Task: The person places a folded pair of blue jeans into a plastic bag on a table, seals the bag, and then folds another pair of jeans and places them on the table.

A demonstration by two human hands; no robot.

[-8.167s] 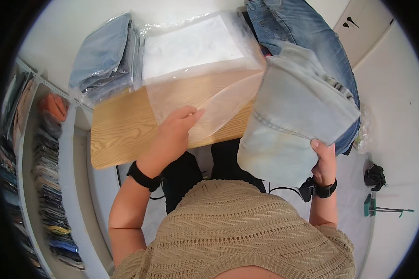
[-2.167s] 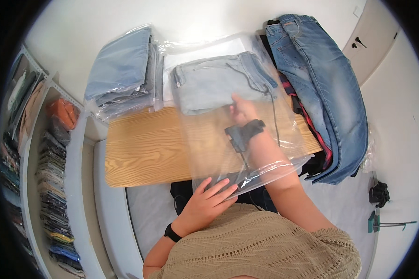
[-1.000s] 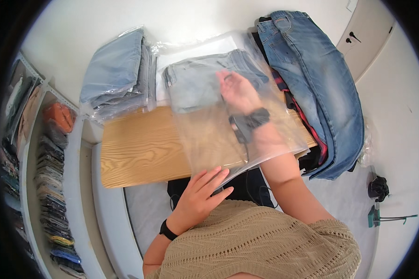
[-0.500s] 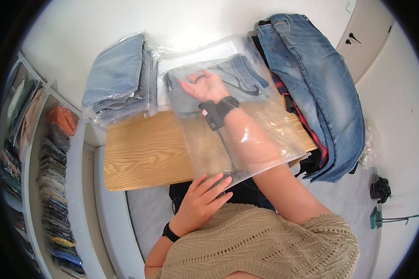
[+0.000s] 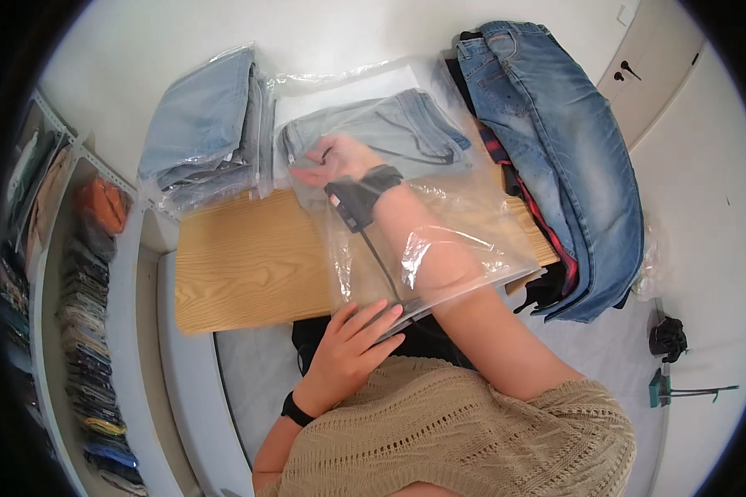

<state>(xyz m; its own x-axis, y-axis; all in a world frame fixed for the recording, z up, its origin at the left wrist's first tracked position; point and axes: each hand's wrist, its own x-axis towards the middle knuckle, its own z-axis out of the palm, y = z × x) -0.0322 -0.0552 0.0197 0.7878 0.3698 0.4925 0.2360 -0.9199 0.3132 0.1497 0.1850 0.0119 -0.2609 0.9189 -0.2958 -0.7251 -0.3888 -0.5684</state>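
My right arm reaches through the mouth of a clear plastic bag (image 5: 472, 236). Inside it, my right hand (image 5: 344, 157) is open, with fingers apart and slightly bent, over folded grey-blue jeans (image 5: 414, 124) that lie in the far part of the bag. A black band and a small black device with a cable sit on that wrist. At the near edge of the bag, my left hand (image 5: 348, 352) grips the rim of the opening, its fingers on top and its thumb hidden. A white sheet (image 5: 307, 99) shows behind the jeans.
A wooden table (image 5: 240, 265) bears the bag. Bagged folded jeans (image 5: 199, 124) are stacked at its far left. Loose blue jeans (image 5: 564, 166) lie piled on the right, over dark and red garments. Shelves (image 5: 137, 273) of packed clothes stand at left.
My right hand has moved left inside the bag and its palm has turned, with the fingers more bent. The left hand stays at the bag's rim. The whole view has shifted slightly.
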